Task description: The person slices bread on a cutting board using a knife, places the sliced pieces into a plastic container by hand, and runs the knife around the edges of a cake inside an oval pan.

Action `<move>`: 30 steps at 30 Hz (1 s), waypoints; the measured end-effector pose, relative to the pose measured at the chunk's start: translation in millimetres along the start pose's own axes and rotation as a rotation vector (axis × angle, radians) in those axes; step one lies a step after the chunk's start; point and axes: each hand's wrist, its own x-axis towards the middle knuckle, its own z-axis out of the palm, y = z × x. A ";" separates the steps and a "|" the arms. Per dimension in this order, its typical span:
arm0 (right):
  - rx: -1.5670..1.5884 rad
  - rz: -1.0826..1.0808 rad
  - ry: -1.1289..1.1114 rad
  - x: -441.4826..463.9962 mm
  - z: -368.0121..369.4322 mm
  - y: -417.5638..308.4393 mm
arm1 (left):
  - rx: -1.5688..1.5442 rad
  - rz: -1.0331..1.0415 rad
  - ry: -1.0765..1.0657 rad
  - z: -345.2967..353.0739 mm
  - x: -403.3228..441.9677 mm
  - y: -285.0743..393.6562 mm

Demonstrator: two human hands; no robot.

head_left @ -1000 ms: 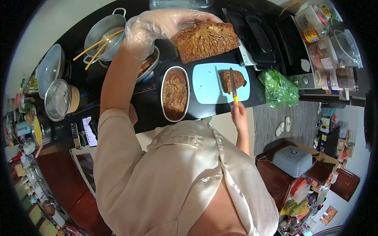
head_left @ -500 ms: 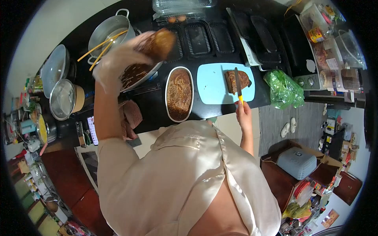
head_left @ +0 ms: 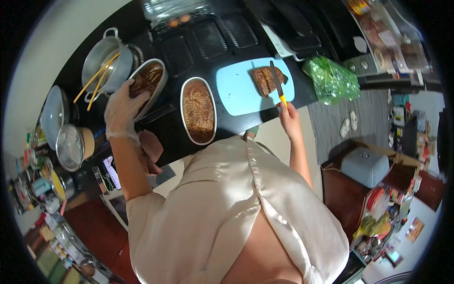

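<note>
My left hand [head_left: 124, 105], in a clear plastic glove, reaches into the left oval dish [head_left: 163, 78]. Its thumb and fingers curve around a dark brown piece of food [head_left: 144, 83] with pale streaks; the far fingertips are partly hidden. My right hand [head_left: 289, 116] grips the yellow handle of a knife [head_left: 278, 81]. The blade lies over a browned slab of food [head_left: 263, 79] on the light-blue cutting board [head_left: 234, 97]. Between my hands stands a second oval dish [head_left: 215, 111] with a brown, seed-speckled loaf-shaped food [head_left: 197, 106] in it.
A metal pot [head_left: 105, 59] with chopsticks [head_left: 97, 78] stands behind my left hand. Black plastic trays [head_left: 208, 39] and eggs [head_left: 179, 20] lie at the back. A green plastic bag [head_left: 331, 79] sits right of the board. A pinkish cloth [head_left: 150, 146] lies at the counter edge.
My left hand has come down with the brown piece it held in the air, into the left dish. My right hand keeps the knife over the slab. The view has shifted.
</note>
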 end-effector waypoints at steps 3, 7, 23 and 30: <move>0.009 0.073 0.089 -5.0 -16.2 23.1 | -0.081 -0.051 -0.017 -25.5 -12.4 54.8; 0.069 0.232 0.125 -13.7 -27.9 43.0 | -0.226 0.409 0.054 23.6 -10.5 122.7; 0.201 0.405 -0.086 -5.7 -18.4 10.4 | -0.226 0.560 -0.721 188.2 68.5 281.1; 0.354 0.380 -0.175 5.6 -18.4 7.8 | -0.379 0.466 -0.654 187.5 64.2 253.8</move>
